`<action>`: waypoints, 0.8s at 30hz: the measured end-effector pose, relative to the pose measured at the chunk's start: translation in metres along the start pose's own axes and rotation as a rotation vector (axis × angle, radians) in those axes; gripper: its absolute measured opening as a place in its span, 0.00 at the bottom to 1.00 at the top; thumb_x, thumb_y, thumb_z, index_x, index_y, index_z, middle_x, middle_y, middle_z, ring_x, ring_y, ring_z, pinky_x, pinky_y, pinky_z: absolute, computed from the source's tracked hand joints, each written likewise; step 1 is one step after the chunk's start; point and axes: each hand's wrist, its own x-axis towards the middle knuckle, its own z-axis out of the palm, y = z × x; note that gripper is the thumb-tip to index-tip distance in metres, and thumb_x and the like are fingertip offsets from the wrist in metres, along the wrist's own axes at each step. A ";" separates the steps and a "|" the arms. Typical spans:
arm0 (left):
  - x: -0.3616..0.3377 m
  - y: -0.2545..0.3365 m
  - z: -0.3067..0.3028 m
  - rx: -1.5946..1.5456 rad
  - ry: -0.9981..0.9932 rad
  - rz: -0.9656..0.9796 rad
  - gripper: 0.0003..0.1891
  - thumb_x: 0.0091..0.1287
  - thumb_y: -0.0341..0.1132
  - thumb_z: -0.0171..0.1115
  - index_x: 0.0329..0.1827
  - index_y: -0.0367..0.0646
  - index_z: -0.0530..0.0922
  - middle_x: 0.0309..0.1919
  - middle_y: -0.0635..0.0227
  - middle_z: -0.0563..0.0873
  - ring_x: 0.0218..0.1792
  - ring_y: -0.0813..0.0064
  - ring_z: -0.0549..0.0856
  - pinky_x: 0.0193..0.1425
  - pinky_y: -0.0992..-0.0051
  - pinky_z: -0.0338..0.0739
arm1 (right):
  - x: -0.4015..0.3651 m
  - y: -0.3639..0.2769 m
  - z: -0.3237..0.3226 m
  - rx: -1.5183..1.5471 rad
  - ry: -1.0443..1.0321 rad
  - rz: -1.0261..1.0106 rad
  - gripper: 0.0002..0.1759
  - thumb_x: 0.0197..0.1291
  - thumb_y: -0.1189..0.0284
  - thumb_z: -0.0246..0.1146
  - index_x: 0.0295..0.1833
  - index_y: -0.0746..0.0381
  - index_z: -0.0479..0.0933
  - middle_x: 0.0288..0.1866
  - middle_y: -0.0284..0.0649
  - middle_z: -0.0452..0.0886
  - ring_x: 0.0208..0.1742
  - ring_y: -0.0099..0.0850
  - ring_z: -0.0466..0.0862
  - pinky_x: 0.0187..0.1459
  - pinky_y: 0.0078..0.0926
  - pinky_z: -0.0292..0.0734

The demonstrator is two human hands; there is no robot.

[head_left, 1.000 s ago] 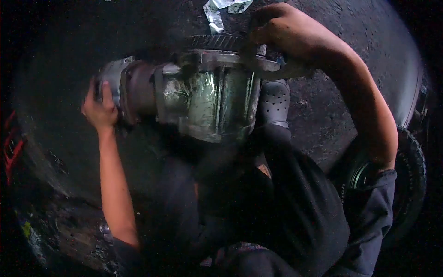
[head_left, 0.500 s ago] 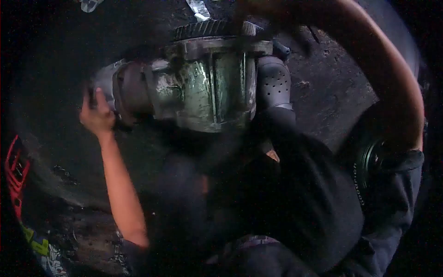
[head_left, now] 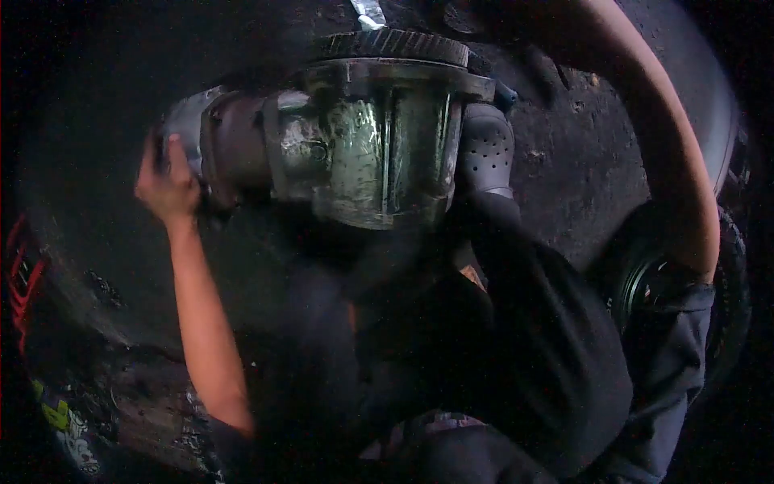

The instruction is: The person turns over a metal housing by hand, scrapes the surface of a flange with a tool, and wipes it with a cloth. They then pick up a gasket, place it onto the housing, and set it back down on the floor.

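A large, scuffed metal gear housing (head_left: 355, 161) lies in front of me, with a toothed gear (head_left: 395, 46) along its far side. My left hand (head_left: 168, 181) is at the housing's left end, fingers and thumb round its pale grey end piece (head_left: 187, 125). My right arm (head_left: 673, 137) arches up the right side and bends in over the top of the view. Deep shadow swallows my right hand near the gear's right end, so its fingers cannot be made out.
A grey shoe with holes (head_left: 488, 149) stands against the housing's right side. Behind my right elbow is a tyre on a wheel (head_left: 730, 278). Red bars (head_left: 24, 274) and a yellow-green object (head_left: 55, 413) are at the left edge. The ground (head_left: 580, 161) is dark and rough.
The housing sits slightly further right in view, and its gear teeth show more fully. My right forearm has shifted left and no longer blurs across the gear. My left hand keeps its place on the end piece.
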 end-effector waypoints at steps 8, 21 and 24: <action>0.000 0.011 0.000 -0.038 0.031 -0.032 0.24 0.58 0.46 0.57 0.52 0.37 0.78 0.46 0.50 0.83 0.48 0.58 0.83 0.54 0.69 0.73 | 0.000 0.031 0.027 -0.368 0.238 -0.622 0.04 0.43 0.77 0.62 0.29 0.59 0.76 0.25 0.35 0.72 0.29 0.32 0.74 0.36 0.37 0.68; 0.002 0.004 -0.003 -0.072 -0.016 -0.111 0.26 0.60 0.47 0.59 0.53 0.32 0.76 0.46 0.53 0.83 0.47 0.65 0.83 0.54 0.71 0.73 | -0.017 0.037 0.031 -0.512 0.097 -0.687 0.09 0.38 0.68 0.64 0.30 0.55 0.77 0.34 0.33 0.72 0.37 0.32 0.73 0.45 0.43 0.62; 0.002 0.014 -0.004 -0.054 0.032 -0.056 0.23 0.58 0.45 0.59 0.52 0.40 0.78 0.44 0.53 0.84 0.47 0.57 0.83 0.55 0.68 0.71 | -0.007 0.029 0.036 -0.496 0.227 -0.875 0.08 0.41 0.69 0.63 0.31 0.58 0.77 0.35 0.35 0.74 0.40 0.33 0.75 0.49 0.47 0.63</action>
